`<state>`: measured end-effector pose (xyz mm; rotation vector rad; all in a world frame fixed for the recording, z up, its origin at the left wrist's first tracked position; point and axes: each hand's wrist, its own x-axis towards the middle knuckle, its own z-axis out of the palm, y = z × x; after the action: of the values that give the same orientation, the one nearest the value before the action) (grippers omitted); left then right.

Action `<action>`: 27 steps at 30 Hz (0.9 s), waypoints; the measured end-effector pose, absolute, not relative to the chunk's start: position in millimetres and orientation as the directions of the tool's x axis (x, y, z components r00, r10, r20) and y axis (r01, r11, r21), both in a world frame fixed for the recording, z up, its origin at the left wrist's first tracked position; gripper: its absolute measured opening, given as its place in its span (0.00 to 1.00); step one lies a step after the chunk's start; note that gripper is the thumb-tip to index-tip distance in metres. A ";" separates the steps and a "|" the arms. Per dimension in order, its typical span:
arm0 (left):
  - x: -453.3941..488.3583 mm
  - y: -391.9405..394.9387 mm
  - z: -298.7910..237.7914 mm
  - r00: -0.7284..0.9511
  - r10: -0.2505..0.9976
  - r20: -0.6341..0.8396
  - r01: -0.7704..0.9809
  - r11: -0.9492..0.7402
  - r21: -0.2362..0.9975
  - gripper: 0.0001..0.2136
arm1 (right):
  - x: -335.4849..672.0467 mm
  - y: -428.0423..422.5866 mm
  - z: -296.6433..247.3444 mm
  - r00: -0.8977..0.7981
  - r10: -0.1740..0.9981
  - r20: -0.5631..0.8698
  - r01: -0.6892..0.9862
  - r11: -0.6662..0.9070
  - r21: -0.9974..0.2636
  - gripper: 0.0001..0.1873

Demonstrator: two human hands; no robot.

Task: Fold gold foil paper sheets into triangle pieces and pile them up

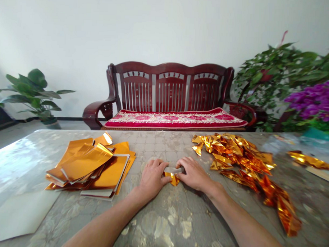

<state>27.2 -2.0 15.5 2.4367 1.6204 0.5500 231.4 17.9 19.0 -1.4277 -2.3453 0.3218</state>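
Near the middle of the table, a small piece of gold foil paper (173, 178) with a pale grey-white back is partly rolled or folded. My left hand (153, 177) is closed on its left end, thumb in front and fingers behind. On the opposite end, my right hand (193, 174) pinches it the same way. The fingers cover both ends, so the exact fold cannot be made out. To the left lies a loose stack of flat gold foil sheets (98, 164). A heap of folded, pointed gold foil pieces (241, 158) spreads out on the right.
The table (161, 224) has a glossy patterned cover. A pale sheet (21, 214) lies at its left front. Clear plastic (281, 142) and another foil piece (311, 160) are at the far right. Beyond stand a wooden bench (171, 89), a potted plant (37, 94) and purple flowers (316, 100).
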 end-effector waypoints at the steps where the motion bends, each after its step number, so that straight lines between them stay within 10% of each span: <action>1: 26.8 -1.5 15.3 0.345 0.915 0.211 0.849 -0.400 0.346 0.20 | 231.4 18.0 18.8 -0.406 0.895 0.187 0.800 0.447 -0.400 0.09; 19: 21.7 11.1 1.4 0.278 0.936 0.215 0.780 -0.350 0.518 0.05 | 236.4 25.3 11.5 -0.469 0.858 0.210 0.740 0.511 -0.437 0.04; 27: 22.3 -2.1 9.9 0.385 0.879 0.283 0.811 -0.468 0.351 0.06 | 236.3 19.8 9.1 -0.505 0.806 0.307 0.706 0.591 -0.391 0.07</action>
<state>22.3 -2.1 9.9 2.4816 1.5273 0.6549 236.3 19.8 9.1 -1.2061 -2.3638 0.2959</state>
